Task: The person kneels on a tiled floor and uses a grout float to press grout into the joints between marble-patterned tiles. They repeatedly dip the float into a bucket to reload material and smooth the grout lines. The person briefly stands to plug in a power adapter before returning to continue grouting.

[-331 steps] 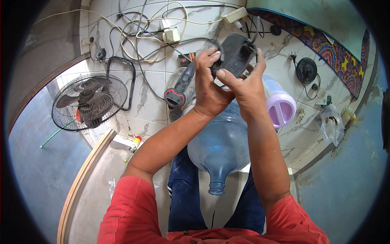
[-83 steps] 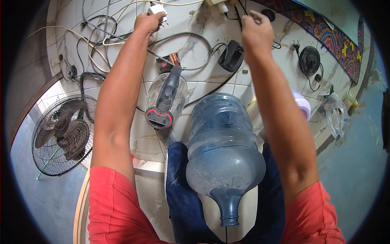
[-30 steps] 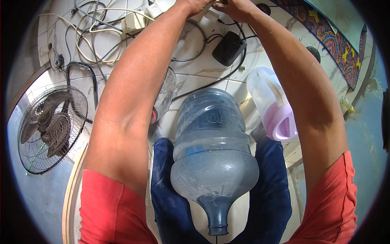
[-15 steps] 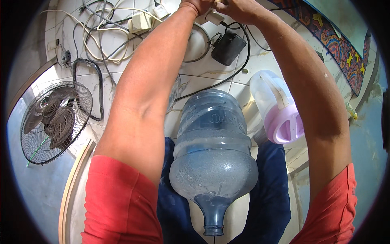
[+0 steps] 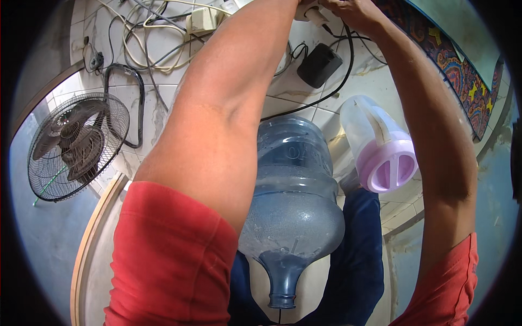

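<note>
Both arms reach to the top edge, where the hands are partly cut off. Only a sliver of my left hand (image 5: 305,2) shows, its fingers out of sight. My right hand (image 5: 356,12) is closed, with its fingers bent toward the left hand; what they hold is hidden by the edge. Just below the hands is a white plug (image 5: 316,16) with a dark cable. A black box-shaped adapter (image 5: 319,65) lies under it on the tiles. Between my legs, a large clear blue water bottle (image 5: 293,217) lies with its neck toward me, partly behind my left arm.
A clear jug with a lilac lid (image 5: 389,165) lies right of the bottle. Tangled cables and a white socket block (image 5: 202,20) spread at the upper left. A caged black fan (image 5: 79,146) stands at left. A patterned cloth (image 5: 459,65) lines the upper right.
Both hands have shifted up and right, farther out of the picture. My left arm now covers more of the bottle. The view has moved slightly.
</note>
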Demonstrator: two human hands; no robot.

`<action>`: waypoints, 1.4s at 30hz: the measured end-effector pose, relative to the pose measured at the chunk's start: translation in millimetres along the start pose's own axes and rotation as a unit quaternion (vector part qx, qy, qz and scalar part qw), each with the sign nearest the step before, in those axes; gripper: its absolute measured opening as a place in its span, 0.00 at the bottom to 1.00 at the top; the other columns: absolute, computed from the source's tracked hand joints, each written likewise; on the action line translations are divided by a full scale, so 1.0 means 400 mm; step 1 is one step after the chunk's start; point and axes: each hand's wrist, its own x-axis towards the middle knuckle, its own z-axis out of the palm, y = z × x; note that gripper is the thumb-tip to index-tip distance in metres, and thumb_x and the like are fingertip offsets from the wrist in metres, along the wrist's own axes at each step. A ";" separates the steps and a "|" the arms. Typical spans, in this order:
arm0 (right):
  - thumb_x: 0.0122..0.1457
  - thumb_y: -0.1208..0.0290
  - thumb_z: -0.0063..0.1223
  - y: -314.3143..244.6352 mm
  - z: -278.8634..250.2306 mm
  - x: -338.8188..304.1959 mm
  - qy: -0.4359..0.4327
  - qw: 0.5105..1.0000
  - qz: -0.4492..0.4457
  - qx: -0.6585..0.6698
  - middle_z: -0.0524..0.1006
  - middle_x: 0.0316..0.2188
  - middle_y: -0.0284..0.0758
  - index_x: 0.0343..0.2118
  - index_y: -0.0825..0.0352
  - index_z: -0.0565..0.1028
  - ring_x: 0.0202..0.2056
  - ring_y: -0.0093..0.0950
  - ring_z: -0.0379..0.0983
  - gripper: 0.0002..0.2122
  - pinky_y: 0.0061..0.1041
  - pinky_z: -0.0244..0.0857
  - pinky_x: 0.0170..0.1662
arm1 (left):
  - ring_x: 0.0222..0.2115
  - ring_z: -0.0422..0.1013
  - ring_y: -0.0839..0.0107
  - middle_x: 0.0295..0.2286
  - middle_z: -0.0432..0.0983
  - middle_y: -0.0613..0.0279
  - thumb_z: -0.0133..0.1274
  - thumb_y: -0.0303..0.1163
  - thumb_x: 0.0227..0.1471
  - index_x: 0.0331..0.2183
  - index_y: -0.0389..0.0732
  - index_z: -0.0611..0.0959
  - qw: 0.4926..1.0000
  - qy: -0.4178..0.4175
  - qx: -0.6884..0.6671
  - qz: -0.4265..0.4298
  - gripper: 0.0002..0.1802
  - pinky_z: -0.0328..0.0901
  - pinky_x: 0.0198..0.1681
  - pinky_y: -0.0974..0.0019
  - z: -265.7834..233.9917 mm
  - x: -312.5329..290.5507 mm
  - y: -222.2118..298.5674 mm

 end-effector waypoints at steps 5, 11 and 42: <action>0.61 0.58 0.53 -0.125 -0.088 -0.029 0.003 0.984 0.178 0.011 0.75 0.26 0.47 0.31 0.68 0.74 0.29 0.40 0.74 0.15 0.38 0.65 0.33 | 0.29 0.76 0.69 0.30 0.83 0.63 0.56 0.34 0.53 0.34 0.41 0.87 0.994 0.026 0.107 0.002 0.10 0.72 0.36 0.64 -0.011 0.018 0.010; 0.59 0.50 0.56 -0.162 -0.158 -0.131 -0.031 0.966 0.244 0.084 0.82 0.33 0.47 0.33 0.73 0.79 0.35 0.42 0.78 0.23 0.40 0.67 0.37 | 0.29 0.76 0.68 0.30 0.83 0.59 0.59 0.44 0.49 0.38 0.38 0.86 0.963 0.122 0.186 0.150 0.20 0.71 0.37 0.64 -0.232 0.036 -0.126; 0.59 0.73 0.47 -0.191 0.103 0.012 0.142 0.954 0.225 -0.136 0.82 0.37 0.48 0.37 0.68 0.80 0.39 0.43 0.81 0.10 0.43 0.70 0.48 | 0.45 0.77 0.57 0.45 0.83 0.55 0.63 0.56 0.45 0.45 0.45 0.88 0.673 0.247 0.652 -0.247 0.30 0.70 0.46 0.51 -0.279 -0.205 -0.045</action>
